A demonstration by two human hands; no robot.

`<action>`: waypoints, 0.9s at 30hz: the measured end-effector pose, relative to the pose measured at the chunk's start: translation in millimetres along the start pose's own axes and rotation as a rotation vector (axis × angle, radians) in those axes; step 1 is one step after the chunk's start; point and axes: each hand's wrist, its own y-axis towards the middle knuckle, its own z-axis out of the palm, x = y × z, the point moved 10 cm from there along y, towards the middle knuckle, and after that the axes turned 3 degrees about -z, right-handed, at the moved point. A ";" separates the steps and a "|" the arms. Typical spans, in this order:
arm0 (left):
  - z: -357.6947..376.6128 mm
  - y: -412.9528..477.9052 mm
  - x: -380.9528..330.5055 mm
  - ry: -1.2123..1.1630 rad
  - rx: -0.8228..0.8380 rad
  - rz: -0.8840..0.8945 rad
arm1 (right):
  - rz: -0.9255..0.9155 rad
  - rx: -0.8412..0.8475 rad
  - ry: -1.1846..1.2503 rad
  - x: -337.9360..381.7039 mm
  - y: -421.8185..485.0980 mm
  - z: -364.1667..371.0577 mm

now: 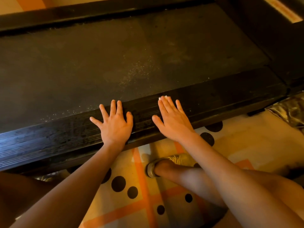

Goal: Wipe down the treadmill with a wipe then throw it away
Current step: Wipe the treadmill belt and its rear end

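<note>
Pressing flat on the near side rail point(222, 96) of the treadmill point(115, 55), both hands have straight fingers. The left hand point(115, 124) is spread and bare. The right hand point(172, 119) covers a white wipe point(162, 97), which shows only beyond its fingertips.

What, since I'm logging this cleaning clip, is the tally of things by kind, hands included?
Hands: 2, left hand and right hand
Wipe: 1, under the right fingertips
Treadmill: 1
Shoe: 1 clearly seen
Floor mat: 1
Total: 6
</note>
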 end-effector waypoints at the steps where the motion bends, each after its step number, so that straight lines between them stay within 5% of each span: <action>1: -0.5 -0.3 0.1 -0.001 -0.001 0.002 | -0.022 -0.007 0.006 1.3 -19.9 4.0; 5: 0.0 0.4 1.8 0.018 -0.002 -0.003 | -0.014 0.020 -0.017 -0.6 -63.9 19.4; 12: -0.5 -0.5 0.2 0.016 0.004 0.003 | 0.061 0.021 0.031 9.6 36.9 -9.9; 19: -0.7 -1.3 0.6 0.021 -0.014 -0.007 | -0.092 0.012 0.025 49.4 16.2 2.8; 27: -0.6 0.3 0.9 0.008 -0.009 -0.005 | 0.188 -0.062 0.114 2.7 35.3 -12.7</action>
